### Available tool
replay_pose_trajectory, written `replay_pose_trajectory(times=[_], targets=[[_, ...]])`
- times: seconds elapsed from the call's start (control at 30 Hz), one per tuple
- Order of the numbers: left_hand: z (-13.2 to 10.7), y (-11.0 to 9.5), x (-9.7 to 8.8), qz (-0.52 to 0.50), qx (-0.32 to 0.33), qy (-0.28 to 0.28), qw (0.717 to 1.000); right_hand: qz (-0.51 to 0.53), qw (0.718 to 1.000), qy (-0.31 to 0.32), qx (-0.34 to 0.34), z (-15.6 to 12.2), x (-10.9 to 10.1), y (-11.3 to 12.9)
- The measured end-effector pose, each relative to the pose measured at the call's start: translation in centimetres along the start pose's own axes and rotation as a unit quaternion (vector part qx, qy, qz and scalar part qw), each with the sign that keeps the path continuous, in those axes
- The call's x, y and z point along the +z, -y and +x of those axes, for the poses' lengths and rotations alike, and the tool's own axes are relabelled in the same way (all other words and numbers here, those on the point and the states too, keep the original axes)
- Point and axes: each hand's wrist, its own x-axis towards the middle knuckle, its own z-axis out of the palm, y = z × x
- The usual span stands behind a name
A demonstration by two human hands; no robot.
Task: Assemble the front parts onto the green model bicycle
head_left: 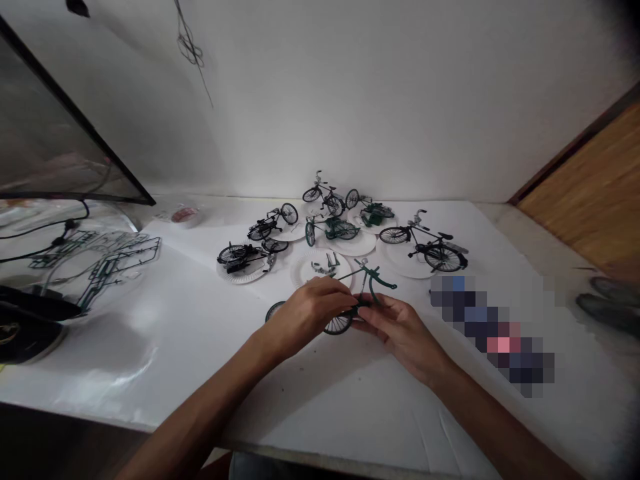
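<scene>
Both of my hands grip a small green model bicycle (373, 272) near the middle of the table. My left hand (316, 303) has its fingers closed on the left side of the model. My right hand (390, 319) pinches it from the right, and the fingertips of the two hands almost meet. A dark spoked wheel (339, 325) shows under my left fingers, and part of another wheel (273, 311) appears left of that hand. Just behind my hands, a white paper plate (299, 267) carries small silver and green parts (323, 267).
Several model bicycles stand or lie on paper plates at the back, including a black one (425, 245) at right and a green one (333, 229). Green part frames (120, 257) and a black object (30, 333) occupy the left. A pixelated patch (493, 333) covers something on the right.
</scene>
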Motion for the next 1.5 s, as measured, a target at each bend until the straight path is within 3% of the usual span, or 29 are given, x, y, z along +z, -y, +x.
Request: replay_pose_trajectory(times=[0.1,0.27,0.6,0.9,1.07,1.27,1.37,1.5], targets=[[0.0,-0.1,-0.6,0.013,-0.008,0.037,0.999,-0.001,0.999,0.030,0.014,0.0,-0.2,0.0],[0.1,-0.1,-1.1,0.014,-0.013,0.064,0.998,-0.024,0.999,0.026,0.027,0.1,-0.4,-0.1],[0.1,0.0,-1.7,-0.006,0.004,0.083,0.997,-0.036,0.998,0.032,0.031,-0.1,-0.3,0.2],[-0.1,-0.4,-1.1,0.133,0.052,0.082,0.986,-0.016,0.999,-0.003,0.030,-0.2,0.3,0.3],[-0.1,-0.6,-0.5,0.193,0.059,0.043,0.978,-0.015,0.999,-0.013,0.028,-0.2,0.2,0.0],[0.2,0.0,-0.9,0.132,0.030,-0.018,0.991,0.000,0.999,-0.004,0.036,-0.2,0.0,0.3],[0.0,1.1,-1.8,0.110,0.015,-0.035,0.993,0.015,0.999,-0.002,0.041,-0.2,-0.1,0.3],[-0.6,3.7,-3.0,0.177,-0.049,-0.071,0.980,0.046,0.998,-0.021,0.044,0.0,-0.3,0.1]])
